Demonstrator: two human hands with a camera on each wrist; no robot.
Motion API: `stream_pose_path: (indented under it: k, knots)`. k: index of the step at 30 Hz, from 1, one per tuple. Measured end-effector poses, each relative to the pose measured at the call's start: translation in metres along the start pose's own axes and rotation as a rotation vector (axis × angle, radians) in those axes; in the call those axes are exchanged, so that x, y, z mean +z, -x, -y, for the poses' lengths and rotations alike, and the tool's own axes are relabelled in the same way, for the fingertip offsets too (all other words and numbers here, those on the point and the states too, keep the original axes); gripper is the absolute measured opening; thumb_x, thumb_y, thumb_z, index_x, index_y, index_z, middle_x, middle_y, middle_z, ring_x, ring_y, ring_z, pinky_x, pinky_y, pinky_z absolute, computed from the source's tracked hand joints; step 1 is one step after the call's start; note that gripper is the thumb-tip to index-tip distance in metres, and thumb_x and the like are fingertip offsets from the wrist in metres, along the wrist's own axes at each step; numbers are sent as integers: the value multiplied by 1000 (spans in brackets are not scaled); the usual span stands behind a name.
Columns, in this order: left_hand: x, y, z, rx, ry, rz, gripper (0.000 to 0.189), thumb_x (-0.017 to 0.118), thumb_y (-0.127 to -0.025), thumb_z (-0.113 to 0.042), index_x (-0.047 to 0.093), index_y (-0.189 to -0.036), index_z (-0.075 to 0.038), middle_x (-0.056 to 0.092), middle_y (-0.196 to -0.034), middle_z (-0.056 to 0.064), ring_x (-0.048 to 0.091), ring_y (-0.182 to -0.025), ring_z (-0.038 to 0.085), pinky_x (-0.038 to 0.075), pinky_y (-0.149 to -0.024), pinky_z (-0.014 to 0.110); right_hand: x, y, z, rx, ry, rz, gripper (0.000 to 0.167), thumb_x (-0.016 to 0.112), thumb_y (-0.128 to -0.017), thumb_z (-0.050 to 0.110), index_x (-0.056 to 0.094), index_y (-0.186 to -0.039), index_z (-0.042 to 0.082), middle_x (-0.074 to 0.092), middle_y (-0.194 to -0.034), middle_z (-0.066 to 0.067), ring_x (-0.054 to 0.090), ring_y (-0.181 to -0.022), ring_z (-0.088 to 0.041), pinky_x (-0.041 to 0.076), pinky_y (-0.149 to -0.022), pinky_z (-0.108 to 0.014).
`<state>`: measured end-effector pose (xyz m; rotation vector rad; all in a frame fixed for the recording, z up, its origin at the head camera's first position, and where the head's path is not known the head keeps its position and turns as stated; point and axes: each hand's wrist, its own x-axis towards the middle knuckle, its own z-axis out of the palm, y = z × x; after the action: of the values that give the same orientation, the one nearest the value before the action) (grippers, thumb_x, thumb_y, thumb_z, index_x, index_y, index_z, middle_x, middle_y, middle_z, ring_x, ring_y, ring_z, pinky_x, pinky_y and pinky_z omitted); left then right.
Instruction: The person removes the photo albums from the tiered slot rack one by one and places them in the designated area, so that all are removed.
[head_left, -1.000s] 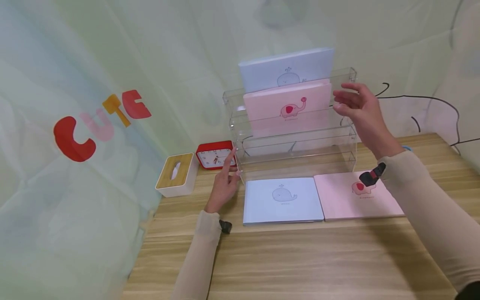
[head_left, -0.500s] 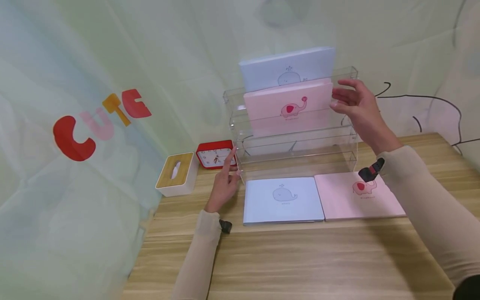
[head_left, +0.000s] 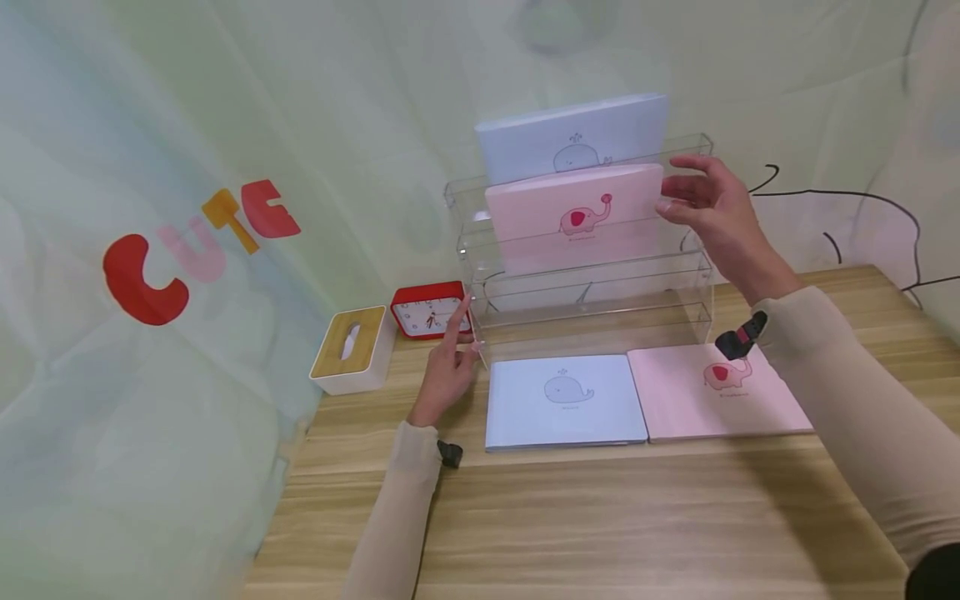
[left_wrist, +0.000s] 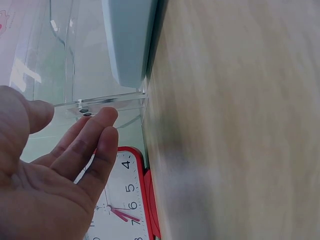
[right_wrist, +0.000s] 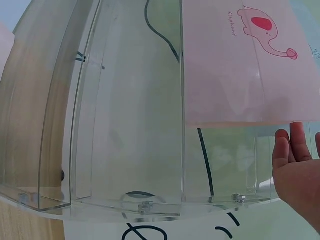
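A pink elephant book (head_left: 573,212) stands upright in a middle tier of a clear acrylic rack (head_left: 585,304), with a blue whale book (head_left: 573,125) in the tier behind it. My right hand (head_left: 716,208) is at the pink book's right edge. In the right wrist view, its fingertips (right_wrist: 298,131) meet that edge, fingers extended. Low on the rack's left side, my left hand (head_left: 442,375) touches the clear side panel (left_wrist: 110,101) from outside with loosely extended fingers (left_wrist: 97,150).
Another blue whale book (head_left: 566,417) and another pink elephant book (head_left: 675,408) lie flat side by side before the rack on the wooden table (head_left: 585,525). To the left stand a red clock (head_left: 427,293) and a wood-topped tissue box (head_left: 352,350). A curtain hangs behind.
My right hand has moved slightly left, closing the gap to the pink elephant book's right edge. The left hand stays at the rack's side.
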<state>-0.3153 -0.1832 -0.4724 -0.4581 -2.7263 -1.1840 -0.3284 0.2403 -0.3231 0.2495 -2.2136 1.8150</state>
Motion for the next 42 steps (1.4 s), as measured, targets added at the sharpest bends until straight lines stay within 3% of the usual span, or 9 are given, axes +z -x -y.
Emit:
stream_pose_path:
  k: [4, 20, 33, 38, 42]
  knots:
    - [0, 0, 0, 5, -4, -2, 86, 58, -110, -15, 9, -168, -56, 66, -137, 18, 75, -104, 32, 64, -88, 44, 0, -3, 1, -17, -17, -6, 59, 71, -104, 21, 48, -158, 26, 64, -134, 9, 59, -125, -12, 51, -98, -10]
    - [-1, 1, -2, 8, 3, -9, 87, 59, -109, -13, 10, -169, -54, 65, -136, 17, 74, -109, 32, 64, -90, 48, 5, -13, 2, -62, -179, 8, 49, 73, -101, 8, 60, -147, 16, 72, -129, 6, 63, -119, -14, 52, -94, -11]
    - [0, -1, 1, 31, 6, -14, 88, 59, -110, -13, 10, -167, -58, 67, -136, 17, 76, -100, 32, 62, -82, 39, 7, -20, 4, -79, -116, 32, 49, 73, -102, 12, 62, -149, 18, 70, -143, 3, 64, -124, -12, 53, -96, -12]
    - [0, -1, 2, 28, -1, -10, 88, 59, -110, -14, 9, -168, -57, 67, -136, 17, 74, -108, 31, 64, -86, 41, 8, -23, 6, -80, -123, 43, 47, 74, -101, 11, 64, -146, 17, 73, -140, 4, 66, -122, -12, 53, -95, -13]
    - [0, -1, 2, 37, -6, -9, 86, 59, -110, -14, 10, -169, -53, 68, -136, 17, 74, -106, 31, 63, -84, 41, 10, -26, 6, -92, -106, 46, 45, 74, -101, 15, 66, -145, 16, 75, -134, 7, 66, -118, -13, 53, -94, -14]
